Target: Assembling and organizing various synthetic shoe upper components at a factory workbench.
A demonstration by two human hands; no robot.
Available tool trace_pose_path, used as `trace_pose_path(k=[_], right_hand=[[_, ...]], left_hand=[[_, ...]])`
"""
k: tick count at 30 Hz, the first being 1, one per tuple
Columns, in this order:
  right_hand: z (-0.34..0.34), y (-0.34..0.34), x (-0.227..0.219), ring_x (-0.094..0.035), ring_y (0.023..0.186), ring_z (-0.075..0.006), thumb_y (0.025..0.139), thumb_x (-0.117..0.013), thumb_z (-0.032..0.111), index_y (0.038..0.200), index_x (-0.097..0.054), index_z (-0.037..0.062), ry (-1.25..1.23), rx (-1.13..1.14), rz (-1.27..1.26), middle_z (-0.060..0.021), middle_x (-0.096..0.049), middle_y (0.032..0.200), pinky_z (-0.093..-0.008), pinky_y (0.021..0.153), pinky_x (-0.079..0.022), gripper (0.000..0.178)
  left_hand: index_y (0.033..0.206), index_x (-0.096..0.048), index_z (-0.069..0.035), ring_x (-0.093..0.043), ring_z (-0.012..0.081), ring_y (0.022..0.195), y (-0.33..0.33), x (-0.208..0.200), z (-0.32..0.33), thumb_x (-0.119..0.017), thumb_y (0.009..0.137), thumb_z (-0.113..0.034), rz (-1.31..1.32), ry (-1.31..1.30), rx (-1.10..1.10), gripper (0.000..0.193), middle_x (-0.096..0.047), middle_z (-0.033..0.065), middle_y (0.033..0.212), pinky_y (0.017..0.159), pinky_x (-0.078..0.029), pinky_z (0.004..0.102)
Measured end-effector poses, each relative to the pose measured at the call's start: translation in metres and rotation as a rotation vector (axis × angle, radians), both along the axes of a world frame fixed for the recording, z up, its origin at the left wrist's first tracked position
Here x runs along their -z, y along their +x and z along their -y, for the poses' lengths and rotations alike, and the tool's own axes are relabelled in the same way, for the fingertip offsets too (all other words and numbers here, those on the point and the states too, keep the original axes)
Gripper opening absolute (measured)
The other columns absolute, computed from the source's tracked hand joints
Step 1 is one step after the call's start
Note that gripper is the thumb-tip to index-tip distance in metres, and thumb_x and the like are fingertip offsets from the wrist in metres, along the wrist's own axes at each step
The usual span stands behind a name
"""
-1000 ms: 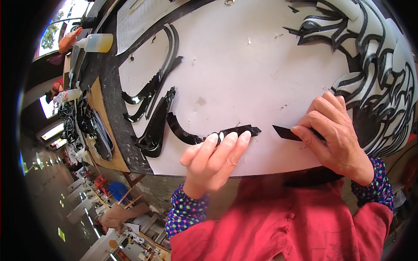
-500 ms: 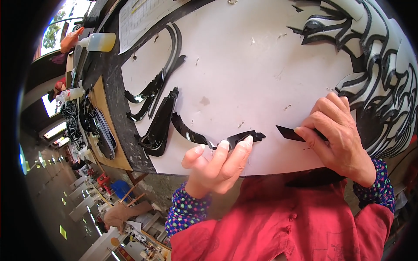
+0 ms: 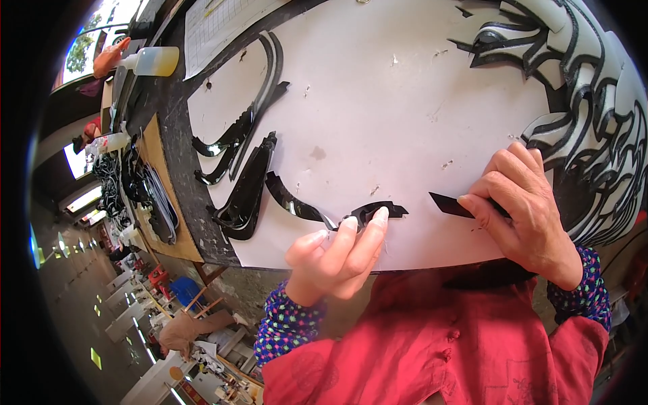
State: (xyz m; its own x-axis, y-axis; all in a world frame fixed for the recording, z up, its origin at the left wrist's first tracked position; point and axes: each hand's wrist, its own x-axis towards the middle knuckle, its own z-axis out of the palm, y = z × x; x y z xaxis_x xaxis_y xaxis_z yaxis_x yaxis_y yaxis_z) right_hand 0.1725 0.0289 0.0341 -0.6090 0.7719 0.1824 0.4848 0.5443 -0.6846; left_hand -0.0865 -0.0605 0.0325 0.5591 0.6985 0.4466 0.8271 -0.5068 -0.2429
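The left hand (image 3: 334, 260) pinches the near end of a curved black strip (image 3: 317, 210) between thumb and fingertips, at the front edge of a white board (image 3: 378, 101); the strip lies flat on the board and runs left toward the other cut pieces. The right hand (image 3: 530, 209) is closed on a black blade (image 3: 451, 205), whose pointed tip rests on the board just right of the strip, not touching it. To the left lie a broad glossy black piece (image 3: 246, 192) and 2 long thin black curves (image 3: 246, 125), close together near the board's left edge. At the upper right, a black-and-white layered pattern (image 3: 594, 88) covers the board's corner, well apart from the strip. Beyond the board's left edge, on a dark bench (image 3: 177, 135), lies a clear squeeze bottle (image 3: 152, 61) of yellowish liquid with an orange cap, on its side. A gridded sheet (image 3: 216, 27) lies near it, its print too small to tell. A heap of black cords (image 3: 125, 192) sits further left.
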Motion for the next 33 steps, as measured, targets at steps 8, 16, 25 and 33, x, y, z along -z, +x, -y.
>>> trace_pose_path(k=[8,16,25,33], right_hand=[[0.000,0.000,-0.001,-0.043,0.074,-0.0238,0.080,-0.075,0.012,0.078,-0.059,0.0076,0.002,-0.004,0.001,-0.0054,-0.045,0.078,-0.0353,0.068,-0.032,0.017],[0.000,-0.001,0.001,-0.044,0.074,-0.0237,0.080,-0.074,0.012,0.078,-0.059,0.0080,0.003,-0.007,0.009,-0.0049,-0.047,0.077,-0.0352,0.068,-0.032,0.016],[0.003,-0.004,0.006,-0.044,0.076,-0.0236,0.083,-0.071,0.012,0.078,-0.059,0.0079,0.035,-0.014,-0.035,-0.0050,-0.047,0.077,-0.0350,0.070,-0.034,0.015],[0.006,-0.005,0.013,-0.046,0.078,-0.0235,0.084,-0.071,0.013,0.077,-0.058,0.0076,0.098,0.008,-0.055,-0.0053,-0.049,0.078,-0.0349,0.071,-0.035,0.015]], left_hand=[[0.094,-0.077,-0.017,-0.053,0.0103,0.098,-0.001,0.002,-0.004,-0.071,0.076,-0.010,0.078,-0.024,0.044,0.021,-0.061,-0.0098,0.105,0.093,-0.036,0.0368],[0.107,-0.076,-0.005,-0.058,0.0319,0.111,0.013,-0.022,-0.002,-0.071,0.073,0.003,0.454,-0.534,-0.044,0.035,-0.063,0.0121,0.120,0.088,-0.053,0.0391],[0.118,-0.069,-0.004,-0.057,0.0230,0.086,0.021,-0.024,0.014,-0.077,0.071,0.009,0.538,-0.596,-0.245,0.050,-0.059,0.0087,0.107,0.069,-0.051,0.0328],[0.111,-0.072,-0.004,-0.059,0.0222,0.074,0.021,-0.021,0.030,-0.080,0.064,0.008,0.446,-0.558,-0.130,0.049,-0.063,0.0069,0.091,0.063,-0.049,0.0330]])
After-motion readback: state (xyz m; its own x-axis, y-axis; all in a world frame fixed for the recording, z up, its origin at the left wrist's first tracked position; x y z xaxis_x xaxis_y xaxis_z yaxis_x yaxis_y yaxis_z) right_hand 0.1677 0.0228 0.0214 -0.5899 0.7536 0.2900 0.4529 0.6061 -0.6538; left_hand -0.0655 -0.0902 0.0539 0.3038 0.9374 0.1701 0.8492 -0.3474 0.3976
